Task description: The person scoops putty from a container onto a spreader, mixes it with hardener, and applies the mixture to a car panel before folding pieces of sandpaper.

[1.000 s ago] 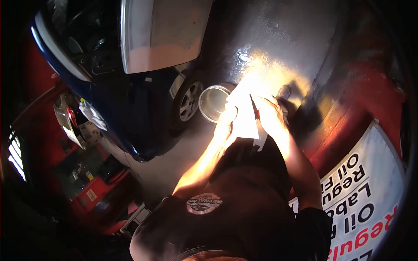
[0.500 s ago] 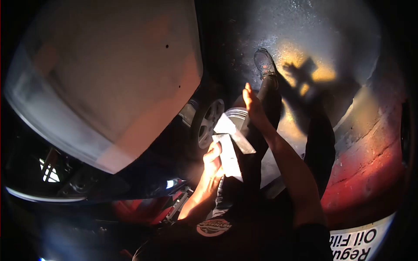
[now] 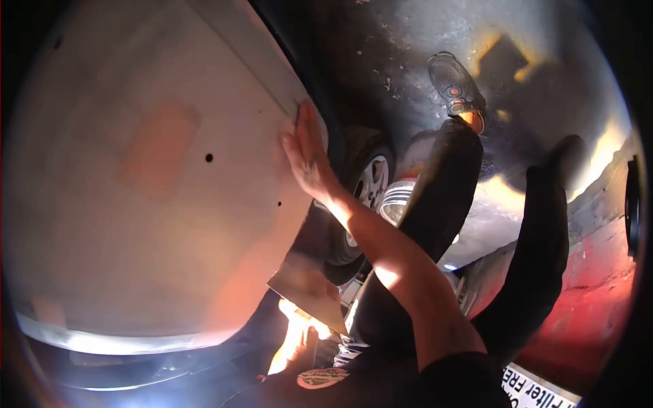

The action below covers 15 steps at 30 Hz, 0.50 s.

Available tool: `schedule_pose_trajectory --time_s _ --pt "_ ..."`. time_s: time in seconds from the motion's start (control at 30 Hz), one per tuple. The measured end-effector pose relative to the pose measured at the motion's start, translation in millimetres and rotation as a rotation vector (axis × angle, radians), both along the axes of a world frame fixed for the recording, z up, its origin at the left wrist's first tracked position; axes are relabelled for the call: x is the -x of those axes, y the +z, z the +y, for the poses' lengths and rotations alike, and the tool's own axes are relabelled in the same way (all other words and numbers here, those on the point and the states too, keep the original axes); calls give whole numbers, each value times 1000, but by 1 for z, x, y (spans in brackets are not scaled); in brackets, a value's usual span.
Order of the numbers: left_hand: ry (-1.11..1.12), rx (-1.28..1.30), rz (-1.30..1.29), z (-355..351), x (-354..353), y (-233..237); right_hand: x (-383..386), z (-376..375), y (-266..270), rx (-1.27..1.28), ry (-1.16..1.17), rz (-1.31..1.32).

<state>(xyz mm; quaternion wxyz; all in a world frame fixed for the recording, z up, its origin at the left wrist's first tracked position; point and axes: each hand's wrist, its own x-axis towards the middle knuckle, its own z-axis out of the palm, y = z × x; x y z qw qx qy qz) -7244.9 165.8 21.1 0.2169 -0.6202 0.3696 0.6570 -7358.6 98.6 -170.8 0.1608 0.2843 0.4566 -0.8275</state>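
My right hand (image 3: 309,156) lies flat against a pale grey car body panel (image 3: 183,224), near its edge, with fingers stretched out and nothing held. The panel shows orange-tinted patches and small dark holes. Low in the view, my left hand (image 3: 297,333) is closed on a thin flat plate (image 3: 311,289), brownish on the side facing me. The plate is tilted, with one corner close to the panel's lower edge. Bright light falls on my left fingers, and the plate hides some of them.
A car wheel (image 3: 374,180) and a ridged pale bucket (image 3: 396,200) stand past my right forearm. My shoe (image 3: 454,85) rests on the grey floor (image 3: 381,41). To the right is a worn red and grey surface (image 3: 585,272), with a lettered white sign (image 3: 541,391) below.
My right hand has moved left from open air onto the panel. My left hand and its plate have moved lower and tilted; the second flat piece seen earlier no longer shows. The view has shifted toward the panel.
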Motion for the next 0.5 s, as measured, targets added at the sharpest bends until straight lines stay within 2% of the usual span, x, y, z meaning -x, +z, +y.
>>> schedule_pose_trajectory --time_s 0.2,0.27,0.33,0.4,0.43,0.5 --pt "-26 1 -24 2 14 1 -24 -3 3 112 62 -155" --pt "-31 1 -28 3 17 3 -24 5 4 192 304 -253" --pt "-37 0 -23 1 19 1 4 -7 12 234 245 -316" --pt "-40 -3 -22 0 19 -1 32 -33 13 249 -65 -330" --pt "-42 -3 -22 -1 21 -3 46 -17 10 246 -65 -330" --pt "-40 -3 -25 -3 21 -3 79 33 17 139 132 -154"
